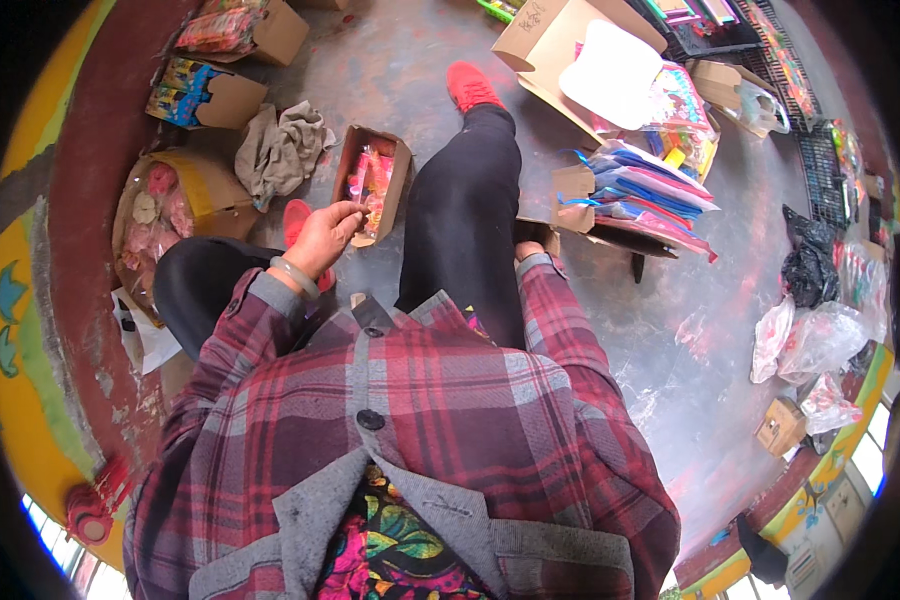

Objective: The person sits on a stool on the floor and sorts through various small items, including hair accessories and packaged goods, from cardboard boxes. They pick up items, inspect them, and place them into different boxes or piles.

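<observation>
My left hand (322, 240), with a pale bangle (296, 275) on its wrist, hovers at the near left edge of a small open carton (403, 180). Its thumb and fingertips are pinched together; anything between them is too small to make out. Inside the carton lie pink and red packets (372, 180) in clear wrapping. My right hand (530, 250) is beyond my right knee, at a small brown cardboard box (542, 234). Only the back of that hand shows, and its fingers are hidden.
Left stand a big carton (210, 195) of pink bundles, a crumpled grey cloth (282, 150) and boxes of packets (185, 92). To the right are a carton of blue and red folders (650, 195), a large open carton (530, 40), plastic bags (820, 340) and a small wooden box (780, 427).
</observation>
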Action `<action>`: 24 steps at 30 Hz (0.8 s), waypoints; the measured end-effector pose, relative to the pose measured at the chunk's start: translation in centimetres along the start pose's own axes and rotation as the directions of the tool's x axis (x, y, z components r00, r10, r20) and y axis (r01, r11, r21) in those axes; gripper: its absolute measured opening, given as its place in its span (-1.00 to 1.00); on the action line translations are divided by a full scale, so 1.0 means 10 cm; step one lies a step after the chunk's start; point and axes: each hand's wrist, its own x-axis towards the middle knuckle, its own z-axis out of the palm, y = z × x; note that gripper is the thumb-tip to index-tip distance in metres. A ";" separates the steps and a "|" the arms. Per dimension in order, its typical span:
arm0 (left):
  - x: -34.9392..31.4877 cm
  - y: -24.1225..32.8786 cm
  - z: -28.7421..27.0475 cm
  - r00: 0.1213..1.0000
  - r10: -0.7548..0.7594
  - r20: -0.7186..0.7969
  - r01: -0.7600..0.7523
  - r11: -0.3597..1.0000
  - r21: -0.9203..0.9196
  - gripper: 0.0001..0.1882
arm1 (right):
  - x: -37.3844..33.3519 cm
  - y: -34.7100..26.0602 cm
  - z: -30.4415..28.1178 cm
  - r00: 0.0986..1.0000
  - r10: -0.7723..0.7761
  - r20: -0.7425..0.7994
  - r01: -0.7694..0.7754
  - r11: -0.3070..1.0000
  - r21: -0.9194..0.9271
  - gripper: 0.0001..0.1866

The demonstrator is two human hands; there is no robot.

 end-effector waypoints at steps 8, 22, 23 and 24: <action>-0.07 0.24 0.07 0.946 0.320 -0.045 -0.303 0.928 0.216 -0.75 | -1.35 0.50 -0.21 0.945 -0.275 -0.177 0.326 0.745 0.582 -0.67; -0.92 1.31 0.52 0.848 0.484 0.217 -0.286 0.761 -0.582 -0.69 | -3.81 -0.54 -1.03 0.288 -0.437 -0.852 0.474 -0.708 0.523 -0.73; -0.92 1.31 0.54 0.833 0.496 0.247 -0.187 0.671 -0.718 -0.66 | -3.79 -0.70 -1.05 0.241 -0.490 -0.837 0.455 -0.705 0.544 -0.72; -0.94 1.31 0.54 0.812 0.514 0.277 -0.077 0.565 -0.822 -0.63 | -3.74 -0.83 -1.06 0.287 -0.489 -0.824 0.438 -0.698 0.567 -0.72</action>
